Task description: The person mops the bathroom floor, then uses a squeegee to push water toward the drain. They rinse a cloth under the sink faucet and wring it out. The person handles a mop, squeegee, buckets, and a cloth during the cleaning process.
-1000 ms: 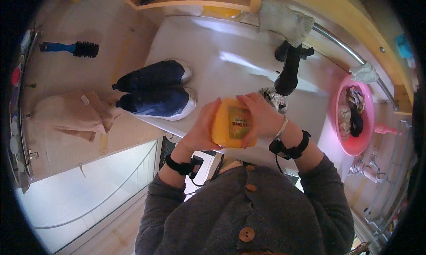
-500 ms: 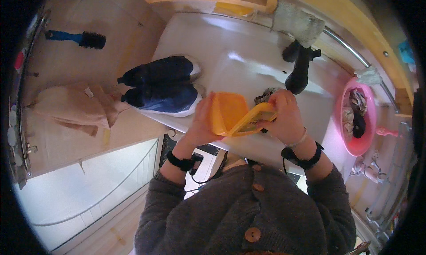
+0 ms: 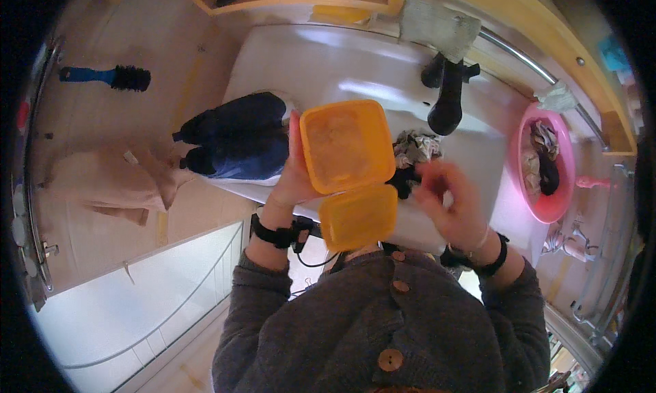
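My left hand (image 3: 294, 171) grips an orange plastic box (image 3: 347, 145) by its left side. The box is tilted up, and its hinged lid (image 3: 359, 217) hangs open below it toward my body. To the right of the box, my right hand (image 3: 451, 205) is raised with curled fingers. A small pale patch shows among those fingers; I cannot make out whether it is a held thing. Just beyond that hand, crumpled dark and patterned cloth (image 3: 415, 150) lies in the white sink (image 3: 321, 58).
Dark blue shoes (image 3: 239, 137) rest at the sink's left edge beside a beige cloth (image 3: 113, 178). A blue-handled brush (image 3: 106, 76) lies farther left. The black faucet (image 3: 447, 99) stands at the back. At right is a pink basin (image 3: 564, 147) holding cloth.
The orange box has risen and turned, and its lid has swung down wide open. My right hand has let go of the lid and moved right.
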A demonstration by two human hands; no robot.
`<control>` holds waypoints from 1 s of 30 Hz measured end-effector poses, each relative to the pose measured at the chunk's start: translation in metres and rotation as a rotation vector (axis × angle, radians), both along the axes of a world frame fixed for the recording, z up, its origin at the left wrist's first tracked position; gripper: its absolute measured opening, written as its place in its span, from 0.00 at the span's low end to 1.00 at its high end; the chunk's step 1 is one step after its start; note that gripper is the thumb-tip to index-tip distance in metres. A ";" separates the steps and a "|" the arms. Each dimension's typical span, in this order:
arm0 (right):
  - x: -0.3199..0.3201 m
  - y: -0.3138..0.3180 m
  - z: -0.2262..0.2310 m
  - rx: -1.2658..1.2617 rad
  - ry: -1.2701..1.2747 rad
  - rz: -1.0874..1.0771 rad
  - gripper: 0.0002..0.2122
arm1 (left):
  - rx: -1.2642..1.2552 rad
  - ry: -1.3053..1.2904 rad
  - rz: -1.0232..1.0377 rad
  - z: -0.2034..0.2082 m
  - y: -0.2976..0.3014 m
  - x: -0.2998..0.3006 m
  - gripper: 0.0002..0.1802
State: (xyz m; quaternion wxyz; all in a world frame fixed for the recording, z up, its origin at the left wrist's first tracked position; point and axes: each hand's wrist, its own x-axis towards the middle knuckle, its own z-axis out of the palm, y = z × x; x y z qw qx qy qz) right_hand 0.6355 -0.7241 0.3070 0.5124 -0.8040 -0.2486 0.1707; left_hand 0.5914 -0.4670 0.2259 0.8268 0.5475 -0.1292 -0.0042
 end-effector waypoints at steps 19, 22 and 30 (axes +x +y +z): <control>0.041 0.025 -0.117 0.485 1.021 -0.620 0.13 | 0.257 0.573 0.122 -0.073 -0.069 -0.002 0.32; 0.026 0.036 -0.117 0.524 0.988 -0.583 0.14 | -0.287 0.624 0.313 -0.075 -0.102 0.017 0.24; 0.099 -0.039 -0.116 -0.444 0.326 -0.179 0.21 | -0.178 0.889 0.232 -0.062 -0.072 0.065 0.20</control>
